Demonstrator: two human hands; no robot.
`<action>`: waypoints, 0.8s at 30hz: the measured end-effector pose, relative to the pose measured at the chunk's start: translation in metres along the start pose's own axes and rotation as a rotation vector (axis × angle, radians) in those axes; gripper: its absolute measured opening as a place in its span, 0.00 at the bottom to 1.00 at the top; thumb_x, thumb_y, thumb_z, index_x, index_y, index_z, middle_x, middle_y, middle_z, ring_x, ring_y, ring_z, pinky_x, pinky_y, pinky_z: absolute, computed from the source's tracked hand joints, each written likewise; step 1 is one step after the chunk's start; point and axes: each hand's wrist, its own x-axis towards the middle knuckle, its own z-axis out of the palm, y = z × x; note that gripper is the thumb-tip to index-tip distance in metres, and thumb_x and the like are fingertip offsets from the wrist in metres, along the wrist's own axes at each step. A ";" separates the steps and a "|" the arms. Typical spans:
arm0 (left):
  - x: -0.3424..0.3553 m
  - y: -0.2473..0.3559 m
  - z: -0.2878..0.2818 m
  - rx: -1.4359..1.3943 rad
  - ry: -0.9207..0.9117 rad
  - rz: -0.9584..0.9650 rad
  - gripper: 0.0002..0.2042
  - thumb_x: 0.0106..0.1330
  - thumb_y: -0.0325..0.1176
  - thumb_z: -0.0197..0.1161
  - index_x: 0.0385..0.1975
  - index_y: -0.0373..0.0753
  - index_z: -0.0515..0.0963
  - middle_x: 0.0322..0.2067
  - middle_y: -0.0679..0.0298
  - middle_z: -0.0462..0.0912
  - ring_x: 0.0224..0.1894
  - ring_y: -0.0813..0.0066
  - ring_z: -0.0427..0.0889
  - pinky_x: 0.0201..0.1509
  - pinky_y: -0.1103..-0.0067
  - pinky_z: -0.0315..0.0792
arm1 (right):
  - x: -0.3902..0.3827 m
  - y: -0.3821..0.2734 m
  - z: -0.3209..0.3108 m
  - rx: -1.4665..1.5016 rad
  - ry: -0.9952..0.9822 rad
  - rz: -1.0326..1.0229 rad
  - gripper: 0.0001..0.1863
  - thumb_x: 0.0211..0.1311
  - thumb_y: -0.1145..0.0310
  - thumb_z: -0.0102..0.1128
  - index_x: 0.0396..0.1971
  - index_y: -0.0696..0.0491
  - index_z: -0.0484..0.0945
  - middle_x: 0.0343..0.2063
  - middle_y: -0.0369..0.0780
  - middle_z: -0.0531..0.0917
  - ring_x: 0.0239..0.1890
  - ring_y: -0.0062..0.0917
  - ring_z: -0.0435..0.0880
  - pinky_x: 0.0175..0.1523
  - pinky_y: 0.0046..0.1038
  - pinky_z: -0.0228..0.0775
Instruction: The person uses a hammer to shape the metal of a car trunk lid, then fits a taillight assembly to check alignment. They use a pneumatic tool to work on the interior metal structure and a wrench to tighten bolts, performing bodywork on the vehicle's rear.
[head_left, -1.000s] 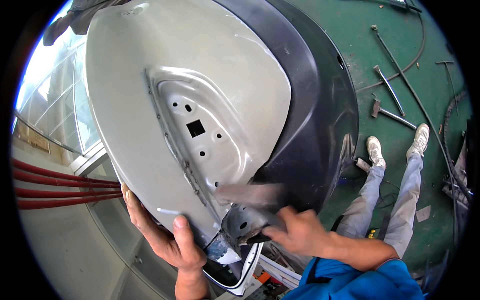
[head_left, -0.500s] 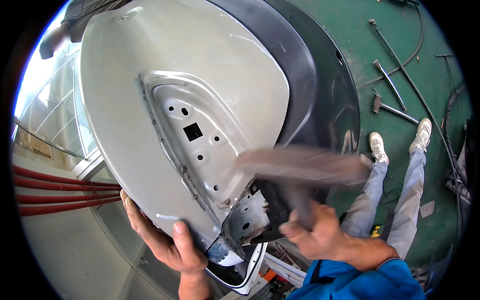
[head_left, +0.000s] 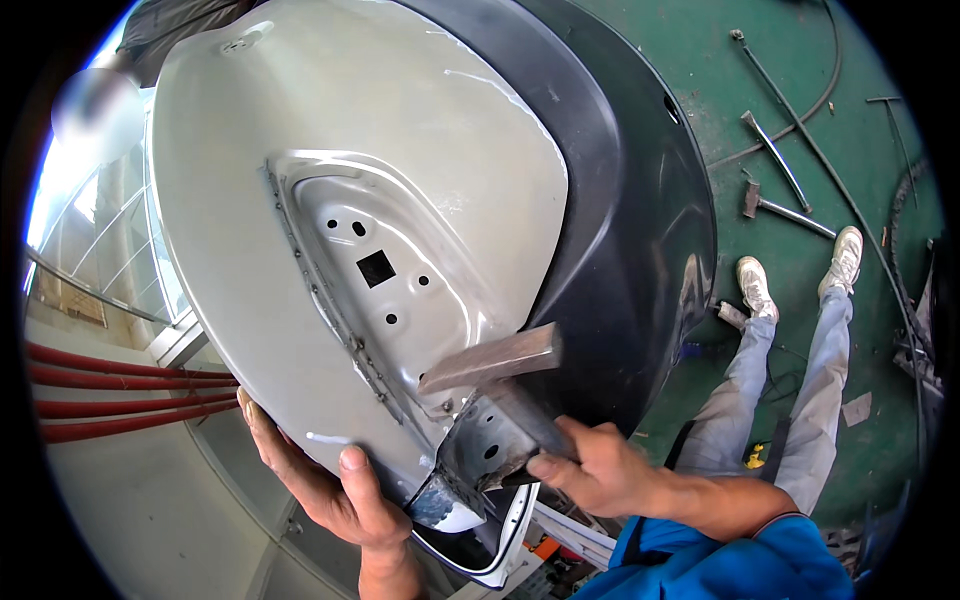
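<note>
My right hand (head_left: 605, 465) is closed round the dark handle of a hammer (head_left: 495, 360). The long metal hammer head is over the lower end of the lamp recess (head_left: 375, 235) in a grey-beige car body panel (head_left: 215, 270); contact cannot be made out. My left hand (head_left: 335, 495) grips the panel's lower left edge, thumb on top, fingers along the outer side and partly hidden. A weld seam (head_left: 320, 290) runs beside the recess. Below the hammer is a scraped, bent metal corner (head_left: 450, 500) with bare and blackened patches.
A black bumper (head_left: 650, 230) curves along the panel's right side. On the green floor lie a second hammer (head_left: 785, 212), a metal bar (head_left: 778, 160), a long rod (head_left: 820, 150) and a hose. Red pipes (head_left: 130, 380) run at left. Another person's sleeve (head_left: 180, 30) shows top left.
The hammer, blurred before and further right, has come left and down over the recess's lower end with my right hand. My left hand stays at the panel edge.
</note>
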 end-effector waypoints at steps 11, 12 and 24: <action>-0.001 0.004 0.002 0.029 0.007 -0.022 0.36 0.69 0.39 0.51 0.71 0.22 0.51 0.72 0.43 0.55 0.74 0.53 0.55 0.76 0.63 0.47 | -0.007 0.018 0.003 0.466 0.137 -0.164 0.15 0.73 0.59 0.55 0.35 0.57 0.70 0.15 0.35 0.75 0.17 0.20 0.76 0.22 0.26 0.66; 0.001 0.005 0.004 0.029 0.002 -0.023 0.36 0.69 0.40 0.51 0.71 0.22 0.51 0.71 0.43 0.55 0.74 0.53 0.55 0.76 0.63 0.47 | -0.005 0.024 0.013 0.253 0.037 -0.094 0.17 0.72 0.58 0.56 0.35 0.59 0.71 0.15 0.39 0.76 0.17 0.23 0.77 0.23 0.28 0.67; 0.000 0.002 0.005 0.049 0.009 -0.015 0.37 0.69 0.43 0.51 0.70 0.21 0.52 0.71 0.42 0.56 0.73 0.52 0.57 0.75 0.62 0.49 | 0.001 0.008 0.022 0.385 -0.045 0.070 0.20 0.72 0.56 0.57 0.29 0.58 0.73 0.16 0.34 0.72 0.20 0.18 0.72 0.26 0.26 0.66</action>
